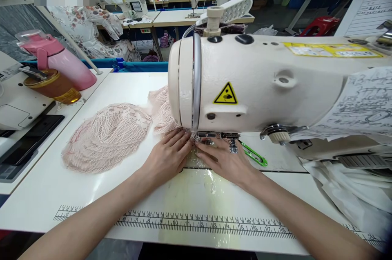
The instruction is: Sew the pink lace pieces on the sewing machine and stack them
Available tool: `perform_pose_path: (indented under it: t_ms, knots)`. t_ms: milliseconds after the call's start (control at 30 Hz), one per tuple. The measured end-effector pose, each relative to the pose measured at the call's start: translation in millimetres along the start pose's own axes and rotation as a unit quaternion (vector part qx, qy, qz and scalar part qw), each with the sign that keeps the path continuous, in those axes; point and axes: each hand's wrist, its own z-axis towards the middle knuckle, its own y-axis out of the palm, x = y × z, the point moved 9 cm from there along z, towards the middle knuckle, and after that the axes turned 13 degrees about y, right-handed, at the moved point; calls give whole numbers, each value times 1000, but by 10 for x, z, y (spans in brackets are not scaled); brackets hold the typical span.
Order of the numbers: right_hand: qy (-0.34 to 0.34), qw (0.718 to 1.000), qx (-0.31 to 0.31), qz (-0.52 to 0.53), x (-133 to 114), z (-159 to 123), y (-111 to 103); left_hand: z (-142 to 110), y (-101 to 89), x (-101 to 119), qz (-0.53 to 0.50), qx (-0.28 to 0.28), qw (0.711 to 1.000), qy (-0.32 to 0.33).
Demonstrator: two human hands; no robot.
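Note:
A white sewing machine (pixel 260 84) stands over the table in front of me. My left hand (pixel 171 151) lies flat, its fingertips on pale pink lace (pixel 162 108) beside the needle area. My right hand (pixel 228 160) reaches in from the other side under the machine head, thumb and forefinger apart; some of its fingers are hidden by the machine parts. Only a small bit of lace shows between the two hands. Left of my left hand lies a stack of pink lace pieces (pixel 107 139). Green thread snips (pixel 254 154) rest just beyond my right hand.
A pink bottle (pixel 65 61), an amber cup (pixel 55 86) and a black phone (pixel 33 139) stand or lie at the left. White fabric (pixel 352 190) is bunched at the right. A printed ruler (pixel 202 225) runs along the front edge. Another person (pixel 88 27) sits beyond the table.

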Motion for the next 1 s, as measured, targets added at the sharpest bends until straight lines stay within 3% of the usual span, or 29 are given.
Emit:
perform_pose_path:
  t_ms: [433, 1000]
  knots:
    - [-18, 993, 84, -85, -83, -52, -69, -3, 32, 15, 34, -12, 999, -8]
    - [-24, 992, 90, -88, -104, -56, -70, -35, 75, 32, 8, 6, 1000, 0]
